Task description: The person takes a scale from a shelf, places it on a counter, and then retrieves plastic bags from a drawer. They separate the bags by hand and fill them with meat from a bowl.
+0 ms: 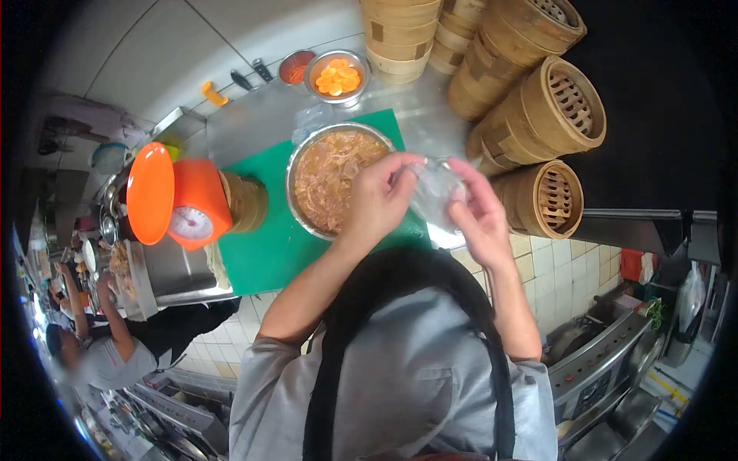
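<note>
Between my two hands is a clear plastic bag point(435, 192), held up over the right edge of the green cutting board point(265, 265). The fingertips of my left hand point(382, 192) pinch its left side. My right hand point(480, 215) grips the right side between thumb and fingers. Just left of the bag, partly behind my left hand, stands a metal bowl point(290, 184) of sliced raw meat point(327, 173) in a brownish marinade.
An orange kitchen scale point(201, 200) and a bamboo steamer point(247, 201) stand at the left. Behind are a bowl of carrot slices point(337, 78) and a smaller bowl with red-orange shreds point(294, 67). Stacked bamboo steamers point(530, 107) line the right. Another person point(127, 361) works at far left.
</note>
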Demonstrator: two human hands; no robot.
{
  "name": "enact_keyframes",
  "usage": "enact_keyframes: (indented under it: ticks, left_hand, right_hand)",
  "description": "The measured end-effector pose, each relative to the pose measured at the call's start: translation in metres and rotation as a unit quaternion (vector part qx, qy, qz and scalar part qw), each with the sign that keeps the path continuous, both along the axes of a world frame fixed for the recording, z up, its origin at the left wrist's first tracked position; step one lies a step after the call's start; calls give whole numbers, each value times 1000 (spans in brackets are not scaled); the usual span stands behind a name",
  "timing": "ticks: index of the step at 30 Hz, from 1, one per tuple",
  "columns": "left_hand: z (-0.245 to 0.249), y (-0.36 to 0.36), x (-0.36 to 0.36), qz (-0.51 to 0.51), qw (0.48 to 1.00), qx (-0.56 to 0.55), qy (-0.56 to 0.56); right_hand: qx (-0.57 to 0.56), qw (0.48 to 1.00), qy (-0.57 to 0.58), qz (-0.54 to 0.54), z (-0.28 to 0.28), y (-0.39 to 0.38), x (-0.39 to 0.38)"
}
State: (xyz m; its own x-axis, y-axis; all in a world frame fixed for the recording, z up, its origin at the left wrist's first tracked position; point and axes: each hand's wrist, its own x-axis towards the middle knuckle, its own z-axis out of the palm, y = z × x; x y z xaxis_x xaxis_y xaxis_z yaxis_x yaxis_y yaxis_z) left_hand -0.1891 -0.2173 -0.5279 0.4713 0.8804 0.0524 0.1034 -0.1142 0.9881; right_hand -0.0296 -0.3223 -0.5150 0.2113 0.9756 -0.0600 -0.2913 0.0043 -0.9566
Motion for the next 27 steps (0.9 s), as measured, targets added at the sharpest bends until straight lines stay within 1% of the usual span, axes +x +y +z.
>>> enact_keyframes:
  ticks: [1, 3, 4, 6, 7, 8, 10, 12, 13, 16, 19, 22, 23, 25, 26, 27]
  left_hand:
    - [4, -1, -1, -1, 997, -66, -49]
    - [17, -1, -1, -4, 970, -193, -150]
    - [23, -3, -5, -27, 949, -245, -195]
    - [32, -11, -16, -75, 891, -346, -283]
    - [32, -14, -18, -68, 913, -310, -257]
    - [32, -16, -20, -64, 932, -274, -229]
    - [27, -17, -20, -49, 956, -219, -189]
    - [19, -7, -21, -20, 971, -173, -163]
    - [18, -4, -22, -13, 974, -171, -145]
    - [19, -2, -23, -25, 977, -159, -141]
    - [21, -5, -24, -65, 961, -213, -165]
    - [44, -14, -24, -120, 957, -176, -196]
    - [39, -18, -26, -86, 976, -130, -154]
    - [17, -22, -31, -15, 997, -35, -66]
    - [13, -17, -31, 32, 998, 46, -18]
    - [9, -8, -30, 80, 988, 126, 31]
  right_hand:
    - [20, 998, -54, -22, 5, 2, -4]
    - [21, 968, -241, -63, 0, 4, 0]
    - [17, 974, -209, -87, -7, 5, 4]
    - [8, 980, -145, -138, -17, 8, 10]
    - [4, 975, -142, -172, -16, 10, 13]
    - [18, 978, -117, -172, -12, 10, 14]
    - [5, 986, -54, -157, -13, 9, 18]
    - [-2, 991, -20, -131, -11, 10, 15]
    - [-8, 993, -28, -116, -10, 10, 13]
    - [18, 982, -165, -89, -12, 10, 5]
    - [24, 974, -215, -66, -9, 15, -2]
    - [30, 967, -251, -25, -16, 13, 3]
    - [31, 968, -243, -47, -18, 12, 3]
    - [26, 990, -128, -60, -15, 12, 5]
    - [22, 995, -69, -64, -13, 11, 5]
    - [22, 997, -57, -54, -12, 10, 5]
